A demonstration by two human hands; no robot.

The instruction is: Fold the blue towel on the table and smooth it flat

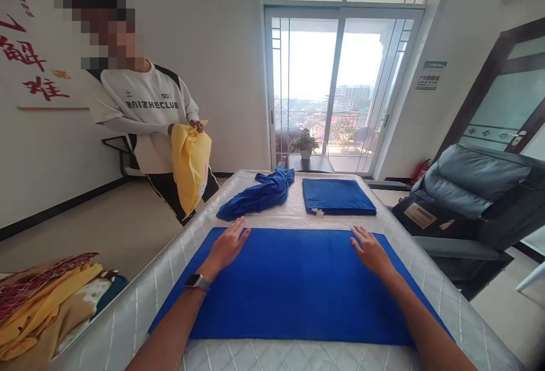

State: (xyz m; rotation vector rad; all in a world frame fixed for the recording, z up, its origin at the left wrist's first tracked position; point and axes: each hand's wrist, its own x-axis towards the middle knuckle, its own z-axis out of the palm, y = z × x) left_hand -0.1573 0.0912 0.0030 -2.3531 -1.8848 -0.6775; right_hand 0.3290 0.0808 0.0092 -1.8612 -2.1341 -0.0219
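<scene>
A blue cloth [298,286] is spread flat as a wide rectangle on the pale quilted mattress [323,355] in front of me. My left hand [227,244] lies flat near the cloth's far left corner, fingers stretched out, a watch on that wrist. Toward the far right corner, my right hand [369,250] rests on the cloth with its fingers extended. Neither hand grips anything. Beyond the spread cloth, a crumpled blue cloth [259,194] lies to the left, and a neatly folded stack of blue cloth [338,196] with a white tag sits to the right.
On the left a person [149,104] stands holding a yellow pillow-like cloth item [191,161]. A heap of mixed fabrics [55,308] lies at the lower left. A dark padded chair [468,206] stands at the right. A potted plant [305,144] is beyond the mattress, before glass doors.
</scene>
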